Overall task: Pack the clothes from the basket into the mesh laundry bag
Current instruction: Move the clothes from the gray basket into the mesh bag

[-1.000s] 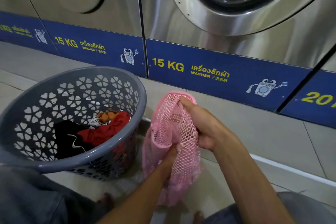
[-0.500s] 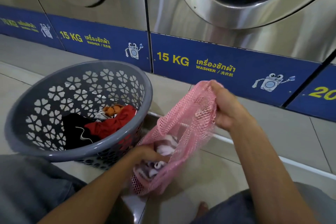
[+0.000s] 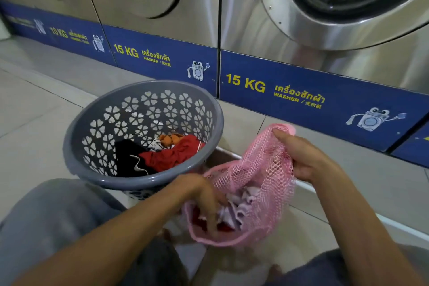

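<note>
A pink mesh laundry bag (image 3: 262, 176) hangs open between my hands, right of the basket. My right hand (image 3: 301, 158) grips its upper rim. My left hand (image 3: 204, 199) sits at the bag's lower mouth, fingers curled over the near rim and touching the clothes inside; it is blurred. A white-lilac garment (image 3: 236, 209) and something red lie in the bag. The grey round basket (image 3: 97, 109) with flower cut-outs stands on the floor to the left. It holds a red garment (image 3: 176, 153), a black one (image 3: 127, 158) and an orange piece (image 3: 169, 139).
Steel washing machines (image 3: 325, 30) with blue "15 KG" base panels (image 3: 290, 97) line the back. A tiled floor (image 3: 30, 123) runs in front, with a step edge behind the bag. My knees in grey trousers (image 3: 46, 223) frame the bottom.
My left hand came out of the depth of the bag to its mouth. The bag opened wider and tilted, showing clothes inside. The view shifted so the basket and bag sit further right.
</note>
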`<action>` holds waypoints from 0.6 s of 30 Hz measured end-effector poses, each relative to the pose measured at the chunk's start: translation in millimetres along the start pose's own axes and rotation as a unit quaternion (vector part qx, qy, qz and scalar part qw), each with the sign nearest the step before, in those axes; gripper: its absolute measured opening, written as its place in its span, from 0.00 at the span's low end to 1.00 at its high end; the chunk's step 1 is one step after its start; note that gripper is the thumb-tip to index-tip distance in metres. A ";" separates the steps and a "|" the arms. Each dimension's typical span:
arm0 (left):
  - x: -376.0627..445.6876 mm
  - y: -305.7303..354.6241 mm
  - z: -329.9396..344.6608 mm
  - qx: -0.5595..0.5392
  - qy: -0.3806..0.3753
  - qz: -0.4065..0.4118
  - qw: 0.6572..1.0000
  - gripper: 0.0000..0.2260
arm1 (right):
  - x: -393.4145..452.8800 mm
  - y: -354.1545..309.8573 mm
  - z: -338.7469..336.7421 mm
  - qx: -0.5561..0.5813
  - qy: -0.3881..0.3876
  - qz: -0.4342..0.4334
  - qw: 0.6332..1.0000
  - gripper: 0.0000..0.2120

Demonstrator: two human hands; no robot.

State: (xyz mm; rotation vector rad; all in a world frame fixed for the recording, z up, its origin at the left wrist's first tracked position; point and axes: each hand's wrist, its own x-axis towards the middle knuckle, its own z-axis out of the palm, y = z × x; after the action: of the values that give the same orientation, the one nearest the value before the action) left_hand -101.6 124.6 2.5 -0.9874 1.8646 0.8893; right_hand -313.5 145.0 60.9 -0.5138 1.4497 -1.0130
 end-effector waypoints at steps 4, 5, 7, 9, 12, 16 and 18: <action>-57.0 4.3 -33.5 -0.102 0.133 0.145 0.975 0.32 | -0.9 2.8 7.3 -0.007 -0.032 0.007 0.999 0.18; -71.4 1.7 -41.9 -0.168 0.159 0.175 0.957 0.26 | -1.1 3.5 10.8 -0.013 -0.039 0.012 0.999 0.19; -86.7 -10.7 -54.8 -0.288 0.250 0.212 0.900 0.15 | -0.9 4.5 19.4 -0.020 -0.056 0.018 0.998 0.20; -82.6 -31.8 -68.1 -0.391 0.365 0.186 0.824 0.11 | 1.9 4.5 27.7 -0.023 -0.070 0.022 0.997 0.20; -44.8 -79.9 -87.2 -0.407 0.455 0.063 0.790 0.08 | 8.6 4.3 37.7 -0.029 -0.087 0.023 0.995 0.20; 19.1 -123.3 -89.1 -0.227 0.361 -0.084 0.901 0.13 | 17.6 7.0 44.2 -0.046 -0.099 0.024 0.994 0.21; 50.7 -136.0 -84.5 -0.203 0.277 -0.108 0.933 0.33 | 21.5 6.3 43.3 -0.046 -0.098 0.028 0.994 0.20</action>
State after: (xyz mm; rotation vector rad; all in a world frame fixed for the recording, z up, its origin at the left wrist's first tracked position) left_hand -28.7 -21.9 -35.4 -1.8166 2.0023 0.9456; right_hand -274.2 118.7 48.6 -0.6180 1.3325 -0.8304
